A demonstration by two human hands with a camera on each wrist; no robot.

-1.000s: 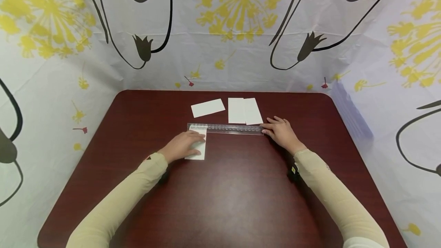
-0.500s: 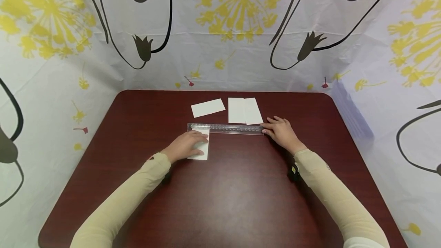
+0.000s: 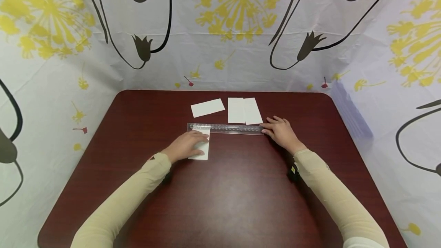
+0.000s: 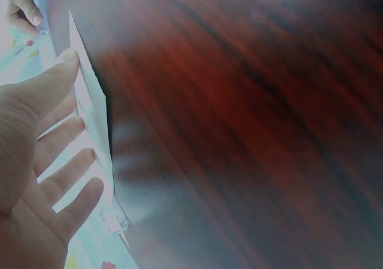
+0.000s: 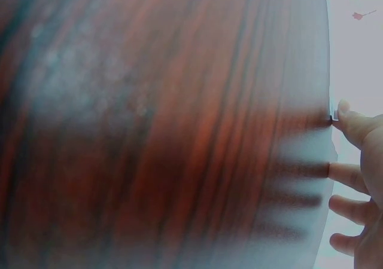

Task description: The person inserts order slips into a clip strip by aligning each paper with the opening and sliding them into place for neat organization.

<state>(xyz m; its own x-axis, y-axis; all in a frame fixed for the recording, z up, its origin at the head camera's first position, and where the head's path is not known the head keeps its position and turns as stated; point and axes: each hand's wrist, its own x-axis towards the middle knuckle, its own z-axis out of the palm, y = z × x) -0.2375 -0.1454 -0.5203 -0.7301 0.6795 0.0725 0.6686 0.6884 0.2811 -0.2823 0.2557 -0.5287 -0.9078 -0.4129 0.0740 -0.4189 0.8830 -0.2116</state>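
My left hand (image 3: 184,146) rests on a white paper card (image 3: 204,150), fingers spread and fairly straight. The card's far end lies under the left end of a clear plastic ruler (image 3: 231,128). In the left wrist view, thumb and fingertips of the left hand (image 4: 45,143) lie along the card (image 4: 94,110). At the ruler's right end my right hand (image 3: 280,133) touches it with thumb and forefinger, the other fingers stretched out beyond. In the right wrist view the right hand (image 5: 362,185) has extended, spread fingers; most of the ruler is hidden there.
Behind the ruler lie more white cards: a tilted one (image 3: 208,108), then an upright one (image 3: 236,110) overlapping a slanted one (image 3: 253,111). All are on a dark red-brown table (image 3: 234,202) with rounded corners. A patterned cloth (image 3: 213,49) hangs behind it and at both sides.
My left hand and the card under it have slid slightly to the right along the ruler, mostly in the first half second. The ruler and my right hand have stayed in place.
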